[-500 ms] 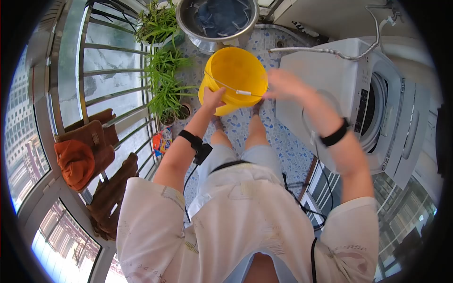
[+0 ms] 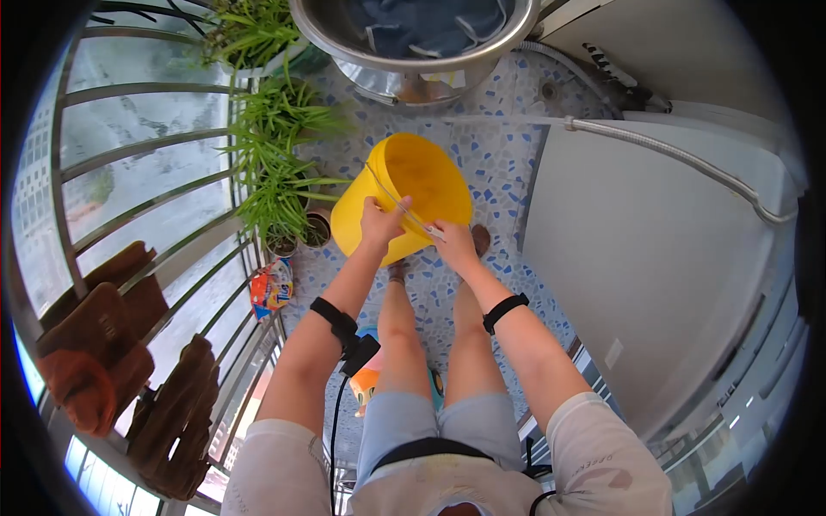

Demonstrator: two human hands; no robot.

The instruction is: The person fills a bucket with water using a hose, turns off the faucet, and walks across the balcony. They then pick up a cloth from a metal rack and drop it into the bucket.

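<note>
A yellow bucket (image 2: 357, 211) is tilted in front of my legs, its mouth facing up and to the right. My left hand (image 2: 383, 224) grips it at the near rim, by the wire handle. With closed fingers, my right hand (image 2: 453, 243) holds the white grip (image 2: 435, 231) of that handle. The inside wall of the bucket shows; any contents are hard to make out. Beyond it stands a large metal basin (image 2: 404, 64) with dark blue cloth in it.
Potted green plants (image 2: 280, 163) line the railing (image 2: 146, 90) on the left, near a colourful detergent bag (image 2: 272, 290). A white washing machine (image 2: 654, 258) stands at right, with a ribbed metal hose (image 2: 680, 162) across it. Brown cloths (image 2: 176, 421) hang at lower left.
My right hand has come down and left from beside the bucket onto its handle grip. The bucket sits lower in view and slightly left, with my left hand still on it.
</note>
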